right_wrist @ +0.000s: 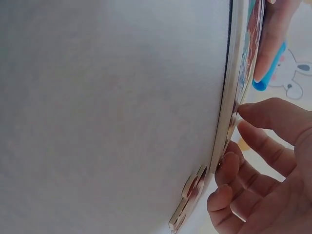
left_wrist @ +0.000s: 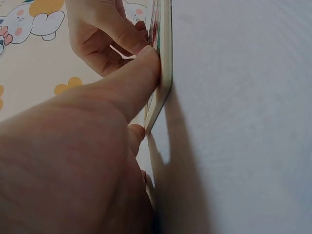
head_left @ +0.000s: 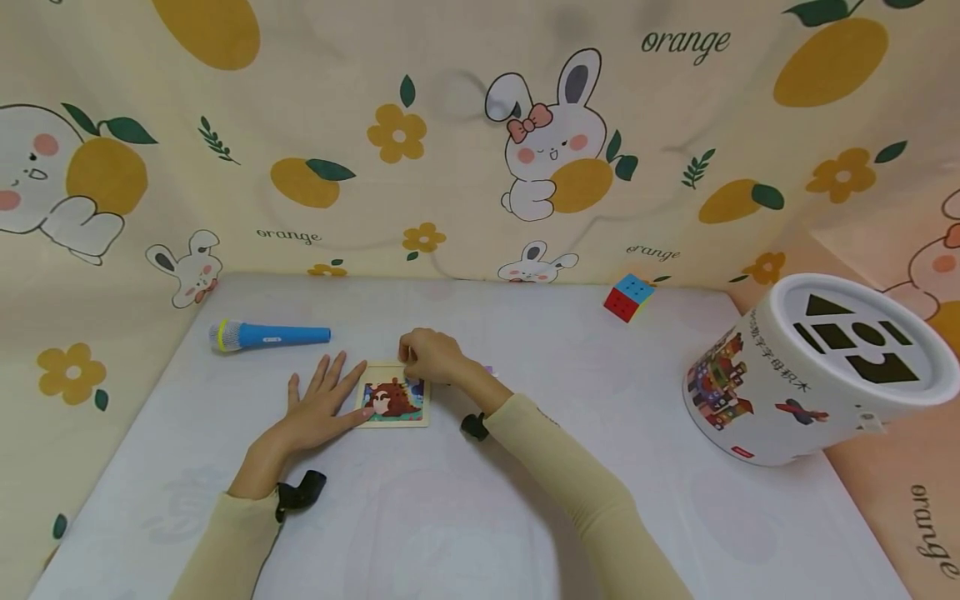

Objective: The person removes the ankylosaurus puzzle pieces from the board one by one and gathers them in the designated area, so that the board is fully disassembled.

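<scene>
A wooden jigsaw puzzle (head_left: pixel 393 400) with a brown cartoon animal lies in its pale frame on the table. My left hand (head_left: pixel 321 410) lies with straight, spread fingers at its left side, and the thumb (left_wrist: pixel 146 63) presses on the frame's edge. Over the puzzle's upper right corner, my right hand (head_left: pixel 432 357) has its fingers curled. Its thumb (right_wrist: pixel 265 111) and index finger pinch close against the picture, on a puzzle piece mostly hidden by the fingertips. Beside the frame lies a loose puzzle piece (right_wrist: pixel 191 197), below the right hand in the right wrist view.
A blue toy microphone (head_left: pixel 273 335) lies at the back left. A red and blue puzzle cube (head_left: pixel 629 297) sits at the back right. On the right stands a large white block bucket (head_left: pixel 765 383) with a shape-hole lid. A patterned cloth (head_left: pixel 450 192) hangs behind the table.
</scene>
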Demonstrator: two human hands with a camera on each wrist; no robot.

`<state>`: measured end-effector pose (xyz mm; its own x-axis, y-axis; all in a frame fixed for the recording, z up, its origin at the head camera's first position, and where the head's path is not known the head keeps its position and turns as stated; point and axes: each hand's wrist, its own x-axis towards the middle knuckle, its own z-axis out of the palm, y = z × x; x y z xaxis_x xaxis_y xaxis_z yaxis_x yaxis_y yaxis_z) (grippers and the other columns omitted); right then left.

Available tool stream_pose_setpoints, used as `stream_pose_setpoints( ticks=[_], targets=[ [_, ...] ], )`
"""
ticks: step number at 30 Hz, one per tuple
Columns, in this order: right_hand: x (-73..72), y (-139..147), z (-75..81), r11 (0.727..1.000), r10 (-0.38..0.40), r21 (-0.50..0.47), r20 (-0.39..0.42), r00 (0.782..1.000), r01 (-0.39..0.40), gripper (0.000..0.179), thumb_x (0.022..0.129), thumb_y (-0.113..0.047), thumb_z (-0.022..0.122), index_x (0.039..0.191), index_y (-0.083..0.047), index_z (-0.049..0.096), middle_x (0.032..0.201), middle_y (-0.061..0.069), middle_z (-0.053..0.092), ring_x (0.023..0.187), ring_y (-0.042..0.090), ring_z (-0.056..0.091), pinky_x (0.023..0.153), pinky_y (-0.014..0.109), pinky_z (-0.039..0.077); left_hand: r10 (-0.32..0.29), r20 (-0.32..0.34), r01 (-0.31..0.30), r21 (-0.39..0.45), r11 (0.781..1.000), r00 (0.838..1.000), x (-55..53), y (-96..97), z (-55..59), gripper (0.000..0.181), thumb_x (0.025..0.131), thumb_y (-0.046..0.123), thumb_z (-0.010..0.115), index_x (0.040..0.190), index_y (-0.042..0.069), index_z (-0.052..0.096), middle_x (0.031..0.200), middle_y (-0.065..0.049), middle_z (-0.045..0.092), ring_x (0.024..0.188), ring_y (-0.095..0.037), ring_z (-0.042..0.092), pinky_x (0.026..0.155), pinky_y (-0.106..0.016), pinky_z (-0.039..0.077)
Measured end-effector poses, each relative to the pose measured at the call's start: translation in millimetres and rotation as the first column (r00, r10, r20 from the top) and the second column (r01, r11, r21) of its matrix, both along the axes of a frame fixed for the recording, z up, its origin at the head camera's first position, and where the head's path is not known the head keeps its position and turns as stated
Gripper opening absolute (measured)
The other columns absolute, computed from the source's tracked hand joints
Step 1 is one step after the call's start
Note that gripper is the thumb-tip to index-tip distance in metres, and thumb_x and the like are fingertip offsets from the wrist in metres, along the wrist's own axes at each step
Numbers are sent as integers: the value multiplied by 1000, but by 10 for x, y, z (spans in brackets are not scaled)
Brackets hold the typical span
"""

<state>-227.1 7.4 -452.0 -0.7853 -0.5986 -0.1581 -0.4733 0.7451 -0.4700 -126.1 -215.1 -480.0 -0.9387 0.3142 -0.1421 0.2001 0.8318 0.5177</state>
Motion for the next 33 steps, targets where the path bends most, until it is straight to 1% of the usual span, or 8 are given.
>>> stream_pose_setpoints(
  ticks=[10,14,17,22,25,28,30,33],
  targets=[
    [-1,16,13,1000,30,-5,-3,1000,-30,12,85,-13,77,91,-14,66,83,-2,57,73,12,51,61,25,41,-9,6,9,2,1000,1000,-15,9,23,83,95,54,58,159,13,23,165,-23,0,150,-44,-10,105,-72,-17],
    [-5,22,22,999,43,-9,-2,999,-43,8,86,-12,75,90,-14,68,84,-2,56,74,12,50,61,24,41,-11,-14,12,28,1000,1000,-20,13,11,81,95,52,59,158,14,27,164,-25,2,149,-46,-8,104,-73,-18],
    [-13,31,28,998,64,-22,13,998,-64,4,87,-11,73,90,-12,71,83,-1,57,73,12,50,60,23,40,-13,-31,14,46,999,999,-15,13,10,78,95,50,60,157,13,30,163,-27,3,148,-48,-7,103,-74,-17],
    [-20,34,29,995,95,-23,23,995,-95,3,91,-10,71,92,-9,73,84,0,57,74,11,50,62,23,41,0,-48,2,43,999,999,-17,43,19,74,96,48,60,156,12,33,162,-30,4,147,-51,-6,101,-78,-15],
    [-17,25,20,995,99,-14,18,995,-99,3,91,-10,71,94,-9,72,89,-1,56,79,12,51,66,23,42,32,-54,-31,28,999,998,-39,94,8,79,96,51,58,156,8,28,162,-31,4,147,-53,-6,98,-80,-15],
    [-10,16,12,995,98,-15,18,995,-97,3,91,-10,72,94,-9,72,91,-1,57,82,12,52,68,24,43,87,-41,-86,10,996,995,-72,176,10,89,96,56,55,158,3,20,161,-32,2,146,-54,-8,96,-81,-15],
    [-3,13,12,995,95,-18,21,995,-94,3,91,-9,73,93,-9,72,91,0,57,82,12,53,68,24,44,122,-29,-123,-17,992,992,-97,233,14,94,95,60,54,158,1,15,161,-33,0,146,-53,-9,96,-82,-16],
    [6,18,20,996,85,-14,24,996,-85,3,91,-9,72,91,-11,71,90,-1,57,80,12,53,67,24,44,160,-12,-161,-73,984,987,-132,327,44,100,94,64,51,157,-3,13,160,-34,-3,146,-53,-10,95,-83,-14]
  ],
)
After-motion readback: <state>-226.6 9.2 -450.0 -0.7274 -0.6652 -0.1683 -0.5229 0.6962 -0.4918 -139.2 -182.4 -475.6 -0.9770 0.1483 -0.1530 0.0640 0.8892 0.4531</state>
